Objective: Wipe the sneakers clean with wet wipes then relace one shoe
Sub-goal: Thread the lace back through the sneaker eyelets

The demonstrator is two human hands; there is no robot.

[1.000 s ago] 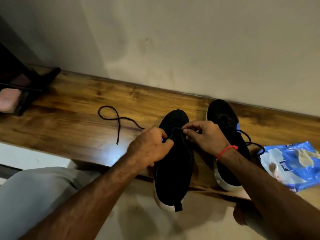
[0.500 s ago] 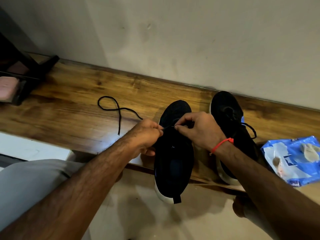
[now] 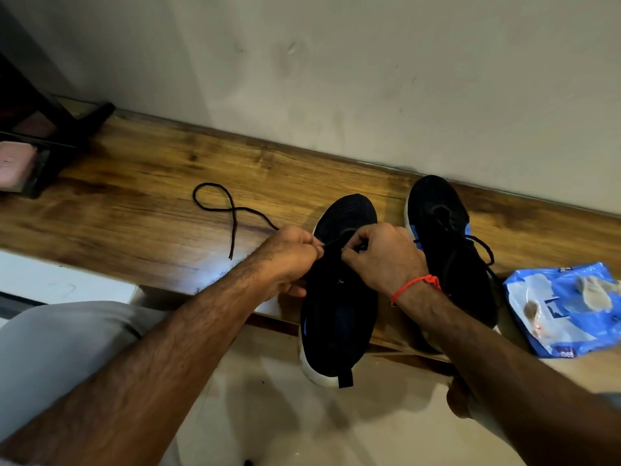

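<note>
Black sneaker [image 3: 337, 297] heel beyond wooden shelf [image 3: 134, 210] edge.

1. Dim, warm indoor light is covering the scene; the wall [image 3: 369, 79] is reading grey-green.
2. A pale glare patch is shining on the wooden ledge [image 3: 134, 203], near its front edge.
3. The black sneakers [image 3: 339, 297] are losing detail in shadow.
4. Soft arm shadows are falling on the floor [image 3: 285, 415].
5. Wide-angle distortion is bending the ledge line; the corners are darkening and softening.
</note>
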